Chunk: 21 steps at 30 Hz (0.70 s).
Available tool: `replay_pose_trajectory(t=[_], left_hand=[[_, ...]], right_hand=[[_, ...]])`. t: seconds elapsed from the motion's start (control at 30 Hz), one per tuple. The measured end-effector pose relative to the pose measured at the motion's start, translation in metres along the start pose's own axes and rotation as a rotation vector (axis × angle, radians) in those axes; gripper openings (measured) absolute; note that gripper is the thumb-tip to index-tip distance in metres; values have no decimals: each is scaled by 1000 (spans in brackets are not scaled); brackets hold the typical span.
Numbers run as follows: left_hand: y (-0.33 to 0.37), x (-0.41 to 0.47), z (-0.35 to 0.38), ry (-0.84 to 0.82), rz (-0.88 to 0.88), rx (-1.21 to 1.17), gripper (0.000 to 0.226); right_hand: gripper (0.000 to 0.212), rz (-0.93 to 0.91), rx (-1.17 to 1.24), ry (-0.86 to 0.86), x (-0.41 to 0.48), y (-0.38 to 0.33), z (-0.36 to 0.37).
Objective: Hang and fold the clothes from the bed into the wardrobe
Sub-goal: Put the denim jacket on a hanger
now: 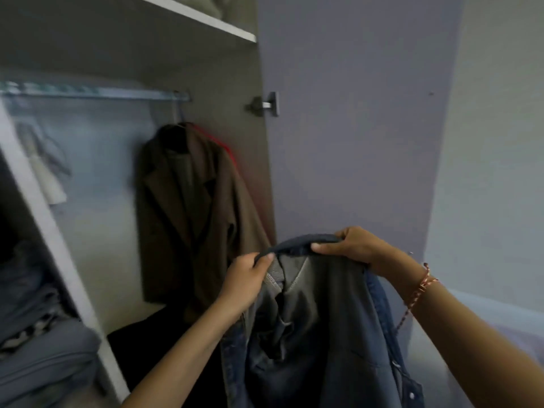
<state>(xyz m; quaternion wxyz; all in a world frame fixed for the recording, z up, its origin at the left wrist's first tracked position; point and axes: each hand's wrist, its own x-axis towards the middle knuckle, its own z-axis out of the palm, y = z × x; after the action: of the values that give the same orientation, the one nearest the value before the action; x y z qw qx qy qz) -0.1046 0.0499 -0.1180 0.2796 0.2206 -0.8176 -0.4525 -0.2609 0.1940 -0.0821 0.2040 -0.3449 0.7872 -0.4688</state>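
A blue denim jacket [329, 325] hangs in front of me at the lower middle, its grey inside facing me. My left hand [245, 282] pinches the left end of its collar. My right hand [353, 245] grips the collar's right part from above. Behind the jacket stands the open wardrobe, with a metal hanging rail [94, 92] running across the upper left. A brown coat [191, 213] hangs from the rail's right end on a red hanger [215, 139]. No hanger is visible in the denim jacket.
The wardrobe's open door [353, 128] stands to the right, held by a hinge [265, 105]. A white divider [50, 231] splits off a left compartment with stacked folded clothes [38, 334]. A shelf [203, 20] runs above the rail. Dark fabric [153, 348] lies on the wardrobe floor.
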Motion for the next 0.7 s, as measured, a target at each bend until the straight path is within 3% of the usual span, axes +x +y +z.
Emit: replay_pose_trajectory(t=[0.07, 0.17, 0.2, 0.3, 0.4, 0.53, 0.6, 0.7], left_hand=[[1, 11, -21, 32, -74, -119, 37], [7, 25, -52, 22, -297, -365, 26], [9, 31, -63, 6, -368, -428, 25], [13, 47, -101, 83, -473, -554, 27], [15, 59, -137, 216, -474, -586, 33], [8, 65, -169, 434, -458, -572, 38], [1, 66, -181, 543, -481, -556, 35], [-14, 67, -201, 709, -497, -549, 27]], right_hand=[[40, -23, -10, -113, 29, -10, 10], [78, -112, -57, -245, 74, -28, 26], [81, -136, -63, -291, 89, -37, 34], [61, -262, -170, -470, 141, -69, 66], [56, -378, -262, -710, 177, -105, 116], [13, -435, -274, -1008, 206, -155, 187], [19, -494, -239, -1004, 216, -185, 213], [11, -455, 114, -901, 222, -241, 251]])
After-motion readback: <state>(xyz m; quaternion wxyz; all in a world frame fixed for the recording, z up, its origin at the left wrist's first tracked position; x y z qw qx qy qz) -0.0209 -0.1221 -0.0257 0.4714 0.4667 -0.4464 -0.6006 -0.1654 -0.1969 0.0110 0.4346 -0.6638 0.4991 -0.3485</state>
